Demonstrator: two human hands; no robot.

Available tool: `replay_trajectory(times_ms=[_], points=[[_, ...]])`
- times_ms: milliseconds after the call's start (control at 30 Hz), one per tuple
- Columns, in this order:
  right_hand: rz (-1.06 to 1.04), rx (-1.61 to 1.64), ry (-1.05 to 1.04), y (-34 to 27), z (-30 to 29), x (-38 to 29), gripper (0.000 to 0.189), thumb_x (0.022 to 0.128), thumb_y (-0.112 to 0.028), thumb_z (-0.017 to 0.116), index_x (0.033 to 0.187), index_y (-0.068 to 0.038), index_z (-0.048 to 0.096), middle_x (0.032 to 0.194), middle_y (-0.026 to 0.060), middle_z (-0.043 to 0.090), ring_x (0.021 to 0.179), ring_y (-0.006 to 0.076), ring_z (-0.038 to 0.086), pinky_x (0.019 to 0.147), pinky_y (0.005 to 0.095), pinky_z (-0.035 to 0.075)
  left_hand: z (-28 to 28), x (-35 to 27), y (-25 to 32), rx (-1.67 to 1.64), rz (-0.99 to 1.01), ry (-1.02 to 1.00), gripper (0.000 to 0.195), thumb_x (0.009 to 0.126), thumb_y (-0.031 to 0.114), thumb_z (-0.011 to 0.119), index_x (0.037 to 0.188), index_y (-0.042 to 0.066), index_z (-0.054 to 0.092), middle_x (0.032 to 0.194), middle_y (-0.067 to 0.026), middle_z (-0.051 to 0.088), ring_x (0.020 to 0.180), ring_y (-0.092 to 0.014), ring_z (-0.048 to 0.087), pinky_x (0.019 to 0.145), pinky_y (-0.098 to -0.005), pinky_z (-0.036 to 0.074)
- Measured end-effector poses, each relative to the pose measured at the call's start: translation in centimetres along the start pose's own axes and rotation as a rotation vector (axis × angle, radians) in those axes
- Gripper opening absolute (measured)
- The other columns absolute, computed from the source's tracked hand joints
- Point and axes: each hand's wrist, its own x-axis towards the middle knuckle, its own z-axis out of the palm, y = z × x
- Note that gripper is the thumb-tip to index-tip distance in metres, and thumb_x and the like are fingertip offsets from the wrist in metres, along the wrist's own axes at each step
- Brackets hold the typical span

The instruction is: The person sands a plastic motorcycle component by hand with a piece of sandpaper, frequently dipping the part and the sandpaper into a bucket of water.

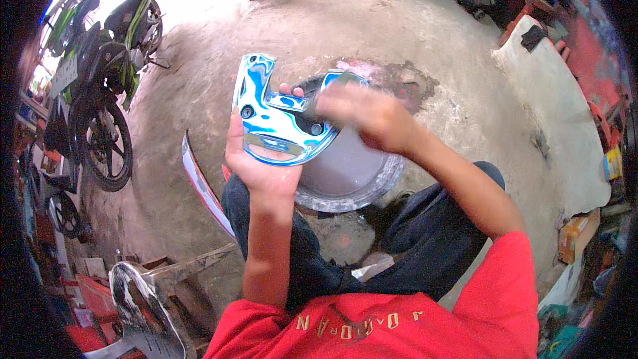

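My left hand (264, 172) holds a curved, glossy chrome-like cover (264, 127) with blue reflections, its palm underneath and fingertips showing behind the upper edge. The cover has bolt holes, an upright arm on its left and a slot near its lower rim. My right hand (366, 114) is motion-blurred over the right side of the cover, with its fingers curled. Whether it pinches the cover's edge or something small cannot be made out. Below both hands, between my knees, stands a round basin (394, 174) with greyish, cloudy liquid.
Motorcycles (107, 109) stand on the left. A curved white-and-red panel (199, 179) lies by my left knee. Near a wooden frame (199, 257) is a worn black-and-white part (144, 304). On the right are a pale board (553, 109) and a cardboard box (578, 234). Wet patches (413, 85) mark the concrete floor.
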Motion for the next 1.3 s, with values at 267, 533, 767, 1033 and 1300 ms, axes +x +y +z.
replay_trajectory(times_ms=[267, 533, 767, 1033, 1300], points=[[-0.135, -0.089, 0.039, -0.6, 1.3, -0.9, 0.037, 0.09, -0.011, 0.059, 0.127, -0.012, 0.065, 0.12, 0.0096, 0.07, 0.112, 0.0318, 0.067, 0.098, 0.042, 0.053, -0.1, 0.3, 0.2, -0.021, -0.009, 0.015, 0.063, 0.098, 0.046, 0.047, 0.145, 0.004, 0.048, 0.134, -0.0267, 0.057, 0.124, -0.045, 0.054, 0.112, -0.0578, 0.037], [-0.182, -0.125, -0.01, -2.2, 1.2, -1.2, 0.046, 0.085, -0.004, 0.058, 0.129, -0.014, 0.065, 0.13, 0.0129, 0.067, 0.12, 0.0337, 0.064, 0.105, 0.044, 0.05, -0.6, 0.1, 1.1, -0.042, -0.019, 0.0, 0.062, 0.098, 0.045, 0.048, 0.145, 0.004, 0.049, 0.136, -0.0261, 0.056, 0.125, -0.045, 0.052, 0.113, -0.0585, 0.035], [-0.033, -0.163, 0.085, -1.0, 1.0, -1.1, 0.041, 0.086, -0.005, 0.058, 0.126, -0.011, 0.065, 0.127, 0.0129, 0.068, 0.119, 0.0309, 0.065, 0.104, 0.043, 0.051, 0.0, 0.1, 0.6, -0.093, -0.019, -0.045, 0.063, 0.098, 0.044, 0.048, 0.145, 0.003, 0.048, 0.136, -0.0276, 0.055, 0.126, -0.046, 0.052, 0.113, -0.0577, 0.036], [0.017, -0.216, 0.102, -0.7, 2.2, -0.8, 0.052, 0.082, -0.003, 0.06, 0.133, -0.014, 0.063, 0.126, 0.0108, 0.068, 0.119, 0.0301, 0.065, 0.102, 0.0424, 0.052, -0.5, -0.2, 1.2, -0.103, -0.041, -0.031, 0.061, 0.097, 0.043, 0.048, 0.143, 0.002, 0.049, 0.134, -0.0276, 0.057, 0.125, -0.045, 0.053, 0.112, -0.0583, 0.037], [0.116, -0.171, 0.117, 0.2, 2.5, -1.1, 0.056, 0.08, 0.003, 0.056, 0.134, -0.013, 0.06, 0.131, 0.015, 0.065, 0.123, 0.0346, 0.062, 0.106, 0.045, 0.049, -0.6, -0.4, 1.6, -0.172, -0.066, -0.092, 0.064, 0.098, 0.043, 0.047, 0.146, 0.001, 0.046, 0.138, -0.029, 0.055, 0.13, -0.048, 0.049, 0.115, -0.0597, 0.033]])
